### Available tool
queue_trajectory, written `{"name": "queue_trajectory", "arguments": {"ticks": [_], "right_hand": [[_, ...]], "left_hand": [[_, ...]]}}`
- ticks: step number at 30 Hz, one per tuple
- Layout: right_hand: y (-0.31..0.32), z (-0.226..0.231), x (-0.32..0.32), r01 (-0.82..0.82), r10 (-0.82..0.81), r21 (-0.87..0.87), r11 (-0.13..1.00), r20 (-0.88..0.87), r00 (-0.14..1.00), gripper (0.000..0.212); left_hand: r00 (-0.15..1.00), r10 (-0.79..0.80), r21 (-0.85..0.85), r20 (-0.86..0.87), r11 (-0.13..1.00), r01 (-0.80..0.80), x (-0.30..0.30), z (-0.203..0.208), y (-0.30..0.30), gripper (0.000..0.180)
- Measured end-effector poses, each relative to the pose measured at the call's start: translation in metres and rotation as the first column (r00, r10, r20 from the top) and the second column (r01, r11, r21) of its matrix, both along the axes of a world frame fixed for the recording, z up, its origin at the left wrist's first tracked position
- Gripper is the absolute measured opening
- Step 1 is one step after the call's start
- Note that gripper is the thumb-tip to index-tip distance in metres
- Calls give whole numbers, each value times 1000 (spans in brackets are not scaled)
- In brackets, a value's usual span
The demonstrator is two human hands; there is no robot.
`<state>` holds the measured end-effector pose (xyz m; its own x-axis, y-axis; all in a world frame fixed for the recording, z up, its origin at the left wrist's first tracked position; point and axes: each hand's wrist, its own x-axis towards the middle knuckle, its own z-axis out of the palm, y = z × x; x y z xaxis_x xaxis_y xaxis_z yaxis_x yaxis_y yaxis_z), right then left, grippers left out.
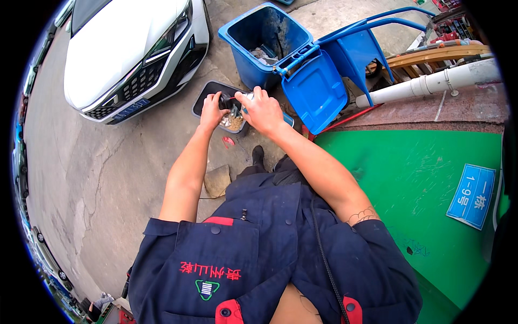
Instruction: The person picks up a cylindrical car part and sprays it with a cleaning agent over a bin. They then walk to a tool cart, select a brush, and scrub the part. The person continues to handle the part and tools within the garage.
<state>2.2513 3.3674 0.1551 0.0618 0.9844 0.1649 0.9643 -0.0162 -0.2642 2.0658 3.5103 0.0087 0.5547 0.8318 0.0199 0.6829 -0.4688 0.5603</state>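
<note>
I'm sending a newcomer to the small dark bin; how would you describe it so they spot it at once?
Start from the white car at upper left and look just right of its front. Beneath the left hand and right hand is a dark-grey bin, open, with pale grainy contents. Unlike the blue bin beyond it, it is smaller and grey.

One grey bin [204, 93], one wheelbarrow [349, 60] (single)

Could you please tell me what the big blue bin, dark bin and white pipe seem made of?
Big blue bin: probably smooth, shiny plastic, given its moulded rim.
Dark bin: likely duller plastic, with rounded corners.
White pipe: smooth, perhaps plastic, judging by its collared joints.
</note>
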Motion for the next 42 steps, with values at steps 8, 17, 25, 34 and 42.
{"name": "queue_trajectory", "arguments": {"ticks": [8,17,25,34,42], "right_hand": [[-2,-10,-4,1,-1,-17,1000,4,1000,65],[1,-13,-6,-7,6,11,1000,41,999,65],[-1,-14,-8,-45,46,-34,998,38,998,67],[-5,-12,-5,-34,31,49,998,51,998,58],[-7,-19,-5,-90,89,88,992,22,996,43]], "left_hand": [[997,56,-26,55,998,-55,2,5,-1,89],[999,-7,3,-34,1000,7,-2,-2,-6,90],[981,-24,106,-193,993,45,5,2,-11,85],[983,-16,213,-184,975,56,9,-8,-10,87],[988,-10,185,-155,982,39,8,-20,-3,87]]}}
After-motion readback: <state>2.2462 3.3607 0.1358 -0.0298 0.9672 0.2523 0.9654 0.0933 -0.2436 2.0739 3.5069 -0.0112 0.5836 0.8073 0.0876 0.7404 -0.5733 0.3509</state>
